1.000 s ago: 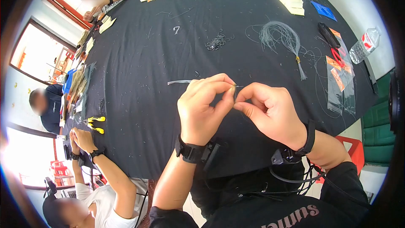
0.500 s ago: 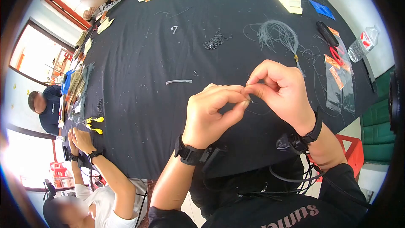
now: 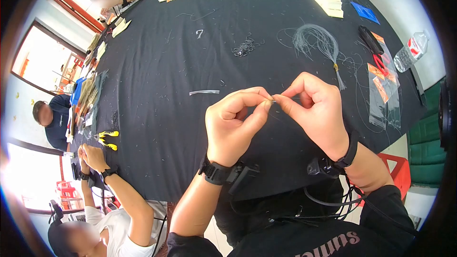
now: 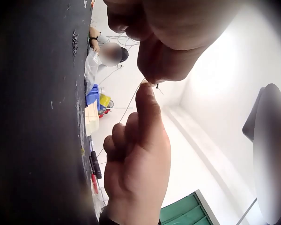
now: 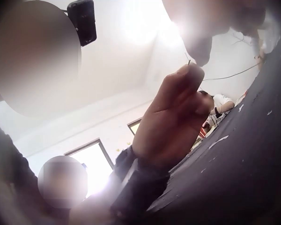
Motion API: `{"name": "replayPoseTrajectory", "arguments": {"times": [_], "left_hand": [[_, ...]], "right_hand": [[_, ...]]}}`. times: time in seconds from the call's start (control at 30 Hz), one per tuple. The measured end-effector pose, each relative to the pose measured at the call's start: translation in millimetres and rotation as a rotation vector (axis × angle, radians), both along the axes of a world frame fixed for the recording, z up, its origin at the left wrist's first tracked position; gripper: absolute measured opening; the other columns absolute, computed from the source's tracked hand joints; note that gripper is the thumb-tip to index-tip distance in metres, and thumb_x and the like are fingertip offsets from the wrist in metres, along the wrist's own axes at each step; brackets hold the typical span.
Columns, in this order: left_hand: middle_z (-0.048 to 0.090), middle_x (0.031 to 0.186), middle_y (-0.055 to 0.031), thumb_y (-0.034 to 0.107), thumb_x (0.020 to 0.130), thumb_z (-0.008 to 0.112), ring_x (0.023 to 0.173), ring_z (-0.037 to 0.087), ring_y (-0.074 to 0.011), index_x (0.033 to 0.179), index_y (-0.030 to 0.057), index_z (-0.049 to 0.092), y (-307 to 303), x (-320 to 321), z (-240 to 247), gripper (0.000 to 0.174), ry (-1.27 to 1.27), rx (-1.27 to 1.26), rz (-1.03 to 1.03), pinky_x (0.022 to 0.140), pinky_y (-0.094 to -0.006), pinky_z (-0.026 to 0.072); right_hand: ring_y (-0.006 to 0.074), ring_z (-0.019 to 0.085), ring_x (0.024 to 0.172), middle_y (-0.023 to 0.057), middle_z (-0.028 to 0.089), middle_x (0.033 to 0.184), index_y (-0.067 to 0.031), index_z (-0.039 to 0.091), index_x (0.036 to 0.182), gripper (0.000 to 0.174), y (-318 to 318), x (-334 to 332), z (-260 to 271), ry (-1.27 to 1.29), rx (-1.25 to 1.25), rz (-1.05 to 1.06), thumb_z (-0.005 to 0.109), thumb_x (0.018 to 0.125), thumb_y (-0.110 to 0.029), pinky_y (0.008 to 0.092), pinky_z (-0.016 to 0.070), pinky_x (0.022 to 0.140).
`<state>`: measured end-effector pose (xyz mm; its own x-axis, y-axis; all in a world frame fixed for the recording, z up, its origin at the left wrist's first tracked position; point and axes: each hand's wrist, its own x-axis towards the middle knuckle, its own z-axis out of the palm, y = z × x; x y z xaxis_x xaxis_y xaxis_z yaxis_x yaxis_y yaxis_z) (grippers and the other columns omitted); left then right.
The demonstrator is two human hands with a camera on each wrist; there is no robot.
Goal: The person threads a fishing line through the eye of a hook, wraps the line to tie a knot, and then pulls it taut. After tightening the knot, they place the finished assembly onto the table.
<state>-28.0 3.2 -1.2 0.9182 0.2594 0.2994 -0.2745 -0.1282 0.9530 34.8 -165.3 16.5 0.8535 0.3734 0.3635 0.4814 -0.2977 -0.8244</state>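
Note:
My left hand (image 3: 235, 123) pinches a tiny dark piece that looks like a fish hook (image 5: 188, 62), its end poking out past the fingertips. Opposite it, my right hand (image 3: 318, 116) pinches thin clear fishing line (image 4: 131, 101) between thumb and forefinger. The two sets of fingertips nearly meet above the black cloth, and most of the hook is hidden between them. From the fingertips the line trails off behind the right hand in the left wrist view. A short clear strip (image 3: 204, 92) and a single hook (image 3: 223, 83) lie just beyond the left hand.
Farther out on the table (image 3: 157, 114) are a pile of dark hooks (image 3: 245, 47) and a tied bundle of line (image 3: 304, 40). Red-handled scissors (image 3: 379, 63), plastic bags (image 3: 378, 102) and a water bottle (image 3: 412, 51) are at right. Other people sit along the left side.
Both hands have shifted slightly right. The right hand rose across the left fingertips, then drew a little away, so the fingertips now face each other with line between them.

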Motion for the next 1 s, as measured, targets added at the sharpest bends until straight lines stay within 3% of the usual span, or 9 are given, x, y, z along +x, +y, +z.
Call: {"name": "replayPoseTrajectory", "arguments": {"times": [0.3,0.37,0.47,0.67,0.77,1.0], "left_hand": [[0.071,0.096,-0.005,-0.005,0.083,0.069,0.066,0.051,0.0,0.087,-0.0006,0.07,-5,2,-4,0.006,-0.105,-0.003,0.054,0.055,-0.0157,0.0389],[0.069,0.098,-0.0073,-0.008,0.085,0.065,0.074,0.056,-0.0027,0.087,-0.0023,0.067,-3,-1,0,0.006,-0.083,0.09,0.083,0.062,-0.0158,0.0434],[0.07,0.096,-0.0056,-0.006,0.084,0.067,0.075,0.058,-0.0028,0.085,-0.0021,0.068,-1,0,8,0.005,-0.041,0.259,0.207,0.063,-0.0165,0.0438],[0.073,0.091,-0.0056,-0.001,0.078,0.071,0.079,0.066,-0.013,0.084,0.0019,0.07,7,7,3,0.007,-0.169,0.574,0.129,0.069,-0.025,0.0496],[0.073,0.089,-0.003,0.001,0.073,0.074,0.075,0.067,-0.0195,0.08,0.0053,0.066,7,9,3,0.012,-0.241,0.606,0.046,0.07,-0.0289,0.0476],[0.074,0.092,-0.0057,0.002,0.075,0.075,0.075,0.066,-0.0182,0.083,0.0051,0.07,-1,6,-1,0.01,-0.179,0.417,-0.093,0.067,-0.0273,0.0481]], "right_hand": [[-0.0018,0.031,0.052,-0.0111,0.039,0.056,-0.0006,0.063,0.081,0.014,10,-7,-6,0.519,0.307,0.148,0.073,0.087,-0.008,0.0199,0.0232,0.047],[-0.001,0.03,0.052,-0.0099,0.039,0.055,-0.0006,0.064,0.083,0.012,9,-9,-3,0.436,0.23,0.127,0.073,0.087,-0.008,0.0208,0.0234,0.047],[0.0009,0.03,0.051,-0.007,0.038,0.053,-0.0008,0.065,0.087,0.008,6,-15,0,0.308,0.118,0.163,0.072,0.087,-0.006,0.0228,0.0242,0.046],[0.0033,0.034,0.051,-0.0018,0.041,0.053,-0.0013,0.066,0.09,0.006,-4,-2,4,0.097,0.024,0.306,0.069,0.085,-0.002,0.0242,0.028,0.047],[0.0025,0.036,0.051,-0.0023,0.044,0.054,-0.0019,0.066,0.09,0.007,-7,5,11,0.085,0.035,0.337,0.068,0.085,0.001,0.0223,0.0296,0.048],[0.0012,0.034,0.049,-0.0047,0.043,0.053,-0.0037,0.066,0.085,0.009,-7,14,5,0.007,0.077,0.273,0.072,0.082,0.002,0.0214,0.0277,0.048]]}}
